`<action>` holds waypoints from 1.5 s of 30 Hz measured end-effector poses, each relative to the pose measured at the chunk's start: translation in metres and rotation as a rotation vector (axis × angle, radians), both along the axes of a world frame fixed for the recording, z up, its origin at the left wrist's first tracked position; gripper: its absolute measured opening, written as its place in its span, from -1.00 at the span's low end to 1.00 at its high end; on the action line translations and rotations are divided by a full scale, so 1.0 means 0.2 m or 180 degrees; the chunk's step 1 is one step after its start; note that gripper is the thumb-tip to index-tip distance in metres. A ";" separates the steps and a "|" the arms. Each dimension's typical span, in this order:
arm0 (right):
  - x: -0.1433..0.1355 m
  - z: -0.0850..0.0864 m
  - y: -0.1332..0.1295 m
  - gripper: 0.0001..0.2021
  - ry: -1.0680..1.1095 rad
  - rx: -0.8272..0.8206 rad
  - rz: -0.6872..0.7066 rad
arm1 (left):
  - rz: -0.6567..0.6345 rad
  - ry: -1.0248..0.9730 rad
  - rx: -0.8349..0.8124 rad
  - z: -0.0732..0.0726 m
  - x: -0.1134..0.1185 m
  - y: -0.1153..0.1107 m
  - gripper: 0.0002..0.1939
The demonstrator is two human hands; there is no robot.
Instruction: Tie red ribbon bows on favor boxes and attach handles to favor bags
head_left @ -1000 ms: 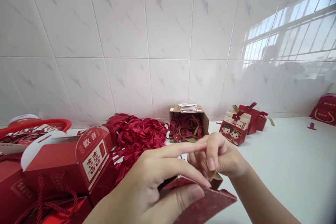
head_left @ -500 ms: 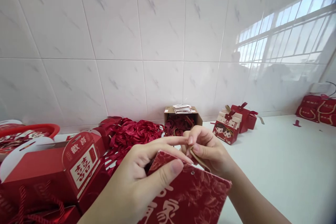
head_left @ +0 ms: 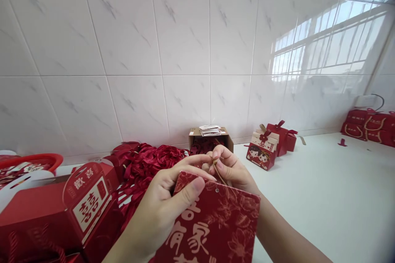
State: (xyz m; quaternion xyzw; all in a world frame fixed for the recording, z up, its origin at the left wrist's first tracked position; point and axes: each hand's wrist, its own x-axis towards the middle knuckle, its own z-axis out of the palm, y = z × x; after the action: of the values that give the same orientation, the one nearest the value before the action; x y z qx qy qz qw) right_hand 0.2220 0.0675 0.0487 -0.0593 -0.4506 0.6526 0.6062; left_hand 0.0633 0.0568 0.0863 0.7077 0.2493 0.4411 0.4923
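Note:
My left hand (head_left: 173, 197) grips the upper left corner of a red card or bag (head_left: 228, 222) printed with pale characters and flowers, its thumb on the front face. Just behind the top edge, my right hand (head_left: 231, 170) pinches a thin gold-brown cord (head_left: 219, 173) between thumb and fingers. Fingertips of my left hand touch the cord there too. A small hole shows near the top edge of the red piece. Its lower part runs out of the picture.
A red box with a handle (head_left: 33, 209) stands at the left, near a red basket (head_left: 55, 160). Red ribbons (head_left: 160, 156) pile up beside a cardboard box (head_left: 226, 135). Small gift boxes (head_left: 261, 154) stand right of centre on the white table (head_left: 324, 189); red bags (head_left: 379, 127) sit far right.
The view has shifted slightly. The red piece now faces the camera more squarely, showing more characters. Both hands still hold on, with the cord's end now pinched between the fingertips.

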 end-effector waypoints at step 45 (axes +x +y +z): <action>0.17 0.07 -0.10 -0.99 -0.0984 0.0827 -0.1836 | 0.1567 -0.0411 0.0484 0.02 -0.05 0.03 -0.78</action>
State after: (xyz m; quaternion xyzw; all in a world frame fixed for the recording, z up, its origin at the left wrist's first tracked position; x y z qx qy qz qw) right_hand 0.2565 0.0482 0.0636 -0.2046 -0.5810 0.3750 0.6927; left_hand 0.0536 0.0623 0.0912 0.6311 0.3482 0.6093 0.3305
